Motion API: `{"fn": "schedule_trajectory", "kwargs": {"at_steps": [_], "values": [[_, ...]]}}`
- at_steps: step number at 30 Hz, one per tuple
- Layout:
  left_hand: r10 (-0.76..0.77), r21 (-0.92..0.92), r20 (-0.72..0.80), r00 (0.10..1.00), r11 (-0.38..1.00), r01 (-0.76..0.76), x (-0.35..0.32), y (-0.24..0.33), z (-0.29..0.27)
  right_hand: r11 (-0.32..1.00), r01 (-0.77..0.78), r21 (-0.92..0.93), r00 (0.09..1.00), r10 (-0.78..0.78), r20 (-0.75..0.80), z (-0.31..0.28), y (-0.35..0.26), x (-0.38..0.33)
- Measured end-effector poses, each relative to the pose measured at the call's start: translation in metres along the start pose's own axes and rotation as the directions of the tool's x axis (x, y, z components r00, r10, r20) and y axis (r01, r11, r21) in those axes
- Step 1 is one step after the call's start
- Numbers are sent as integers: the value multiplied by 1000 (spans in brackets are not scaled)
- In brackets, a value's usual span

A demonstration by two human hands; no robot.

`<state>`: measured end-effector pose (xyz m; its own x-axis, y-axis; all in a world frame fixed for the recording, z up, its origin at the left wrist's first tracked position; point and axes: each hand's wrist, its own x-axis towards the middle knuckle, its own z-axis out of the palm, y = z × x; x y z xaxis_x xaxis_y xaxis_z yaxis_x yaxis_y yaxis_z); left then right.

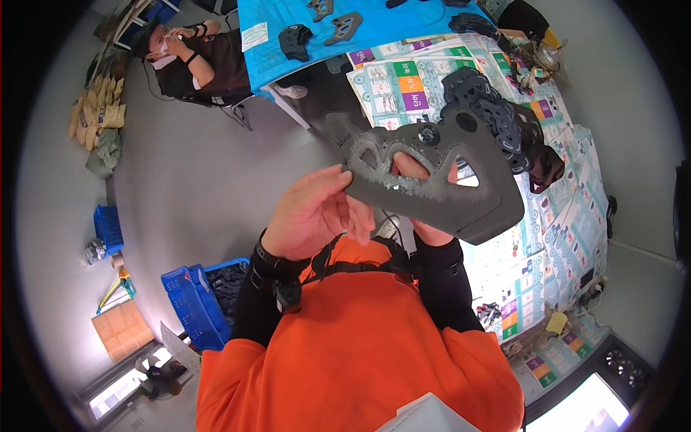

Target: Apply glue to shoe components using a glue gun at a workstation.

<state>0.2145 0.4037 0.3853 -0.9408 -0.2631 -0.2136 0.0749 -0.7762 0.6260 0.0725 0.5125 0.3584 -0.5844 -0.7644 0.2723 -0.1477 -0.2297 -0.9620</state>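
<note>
A dark grey moulded part [461, 205] with triangular cut-outs is held up in front of my chest. Whitish scuffs or residue run along the rims of its openings, and a round black fitting [429, 135] sits on its upper edge. My left hand [317, 209] pinches its left end, the other fingers curled beneath. Behind the part, my right hand [430, 233] grips it; some of its fingers show through the cut-outs and the rest are hidden. Right behind the part, several similar black openwork pieces [497, 119] are piled on the paper-covered table.
Printed sheets cover the table [518, 284] on my right. Ahead, a blue-covered table [273, 54] bears more dark moulded parts [294, 42]. A person [209, 61] sits at its left. Blue crates [194, 306] stand on my left, one with black pieces. Sacks [97, 108] lie by the left wall.
</note>
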Motion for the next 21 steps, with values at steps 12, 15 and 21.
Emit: {"fn": "schedule_trajectory", "kwargs": {"at_steps": [12,15,21], "values": [[-39,-49,-120,992,998,33,8,-1,11,993,-55,100,995,63,-77,-19,38,-16],[-32,-20,-54,998,999,31,12,-5,4,989,-69,134,993,81,-85,-28,48,-18],[-54,118,-62,997,991,61,13,-5,22,974,-99,204,989,119,-86,-36,67,-27]]}}
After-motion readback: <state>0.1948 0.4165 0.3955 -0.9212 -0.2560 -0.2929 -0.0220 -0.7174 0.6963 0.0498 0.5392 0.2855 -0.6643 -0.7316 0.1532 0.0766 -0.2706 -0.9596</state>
